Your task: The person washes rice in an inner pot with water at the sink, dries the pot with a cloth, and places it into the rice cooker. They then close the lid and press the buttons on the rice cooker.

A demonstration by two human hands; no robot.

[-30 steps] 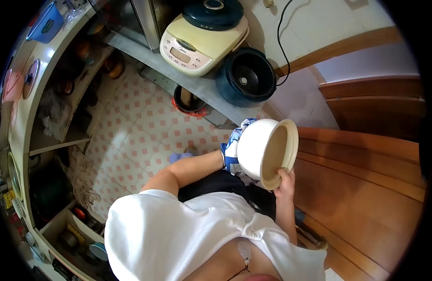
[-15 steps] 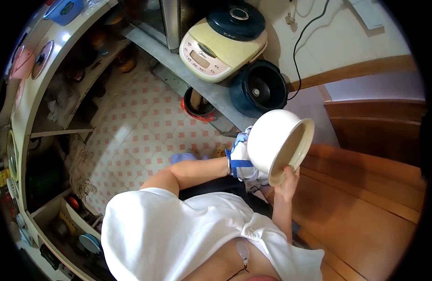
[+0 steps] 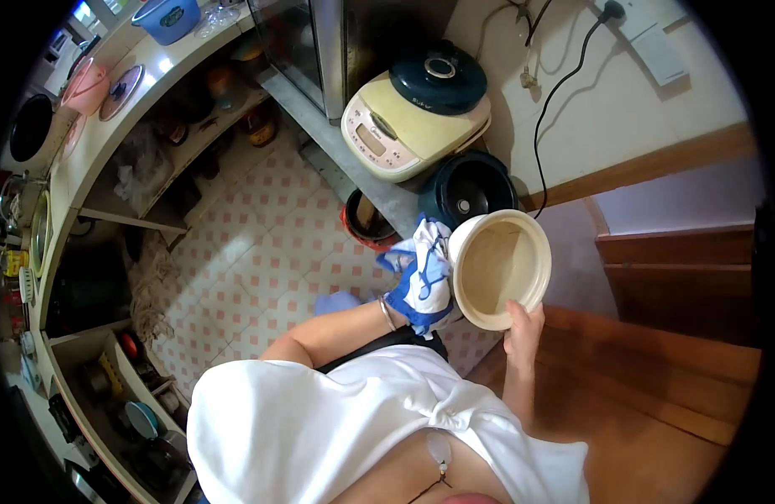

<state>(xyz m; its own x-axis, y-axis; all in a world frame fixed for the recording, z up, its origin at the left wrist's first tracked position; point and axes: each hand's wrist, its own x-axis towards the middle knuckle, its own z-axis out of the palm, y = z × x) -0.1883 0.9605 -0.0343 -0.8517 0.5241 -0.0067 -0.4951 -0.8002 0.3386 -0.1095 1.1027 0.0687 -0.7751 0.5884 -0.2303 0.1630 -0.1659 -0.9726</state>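
Observation:
The round cream pot (image 3: 502, 270) is tilted on its side, its wide mouth turned toward me and its inside showing. My right hand (image 3: 523, 326) grips the lower rim, thumb over the edge. A blue and white cloth (image 3: 424, 275) lies bunched against the pot's left side and covers my left hand (image 3: 402, 307). Those fingers are hidden; the wrist with a bracelet shows. Just behind the pot, a dark blue cooker body (image 3: 464, 190) with a black interior stands open on the grey shelf.
A cream rice cooker (image 3: 404, 126) with a dark blue lid (image 3: 439, 76) on top stands on the grey shelf (image 3: 320, 126). Below is a black bin (image 3: 368, 220). A curved counter (image 3: 102, 143) runs along the left, a wooden surface (image 3: 623, 378) at right.
The pot has turned, so its mouth faces me more and less of its outer wall shows. The cloth now spreads out to the pot's left. The whole view has shifted.

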